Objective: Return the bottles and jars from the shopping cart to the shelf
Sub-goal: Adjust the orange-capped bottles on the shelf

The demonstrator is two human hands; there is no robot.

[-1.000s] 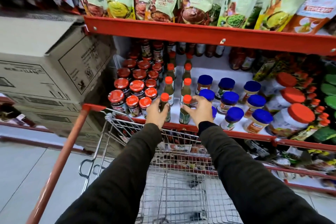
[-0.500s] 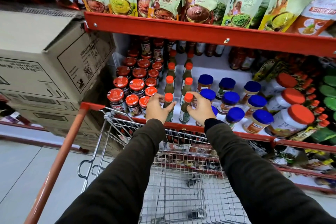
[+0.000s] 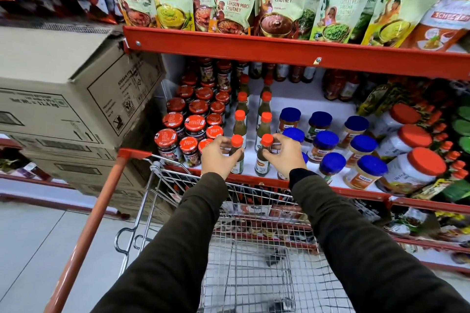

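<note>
The left hand [image 3: 216,157] is pinching the neck of one green sauce bottle [image 3: 236,157] and the right hand [image 3: 286,155] another [image 3: 263,160]; both bottles are standing upright at the shelf [image 3: 356,189] front, extending the two rows behind the fingers; the cart [image 3: 254,262] below the wrists is looking empty.

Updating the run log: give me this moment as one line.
left hand: on left front green bottle | right hand: on right front green bottle | both bottles: upright, shelf front edge
</note>
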